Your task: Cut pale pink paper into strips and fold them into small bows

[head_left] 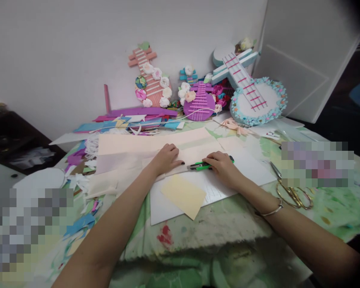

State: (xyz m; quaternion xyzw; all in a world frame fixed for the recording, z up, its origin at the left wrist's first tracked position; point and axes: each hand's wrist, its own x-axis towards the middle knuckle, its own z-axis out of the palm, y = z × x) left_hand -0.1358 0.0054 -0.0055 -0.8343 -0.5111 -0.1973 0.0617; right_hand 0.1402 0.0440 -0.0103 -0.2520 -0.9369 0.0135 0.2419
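1. Utility knife (199,164): at the middle of the work area, over the near edge of the cream sheet (132,142), metal end pointing toward your left thumb. Reads light and stiff; the green-and-black body is the place to hold, well back from the metal.
2. Right hand (223,166): fingers closed around the knife body.
3. Left hand (167,159): fingers extended, close together, pressed down on the paper; not gripping anything that I can see. Thumb reaches out near the blade end, so that's your cut risk.
4. Cream sheet: broad, looks light, bendy and easy to crease or tear. Probably slides unless held flat; press with a spread palm, clear of the blade line.
5. White board (161,213): under your right wrist, looks stiffer. Loose cream piece (184,196) lies on it, likely to shift if brushed.
6. Gold-handled scissors (294,194): beside your right forearm, elbow-snag hazard.
7. Behind the sheet: paper strips (144,113) and a row of decorated instruments, pink (153,86), purple (199,105) and blue-and-white (249,90). They limit far-side reach, likely fragile.
8. White yarn (92,146): left of the sheet, could tangle.
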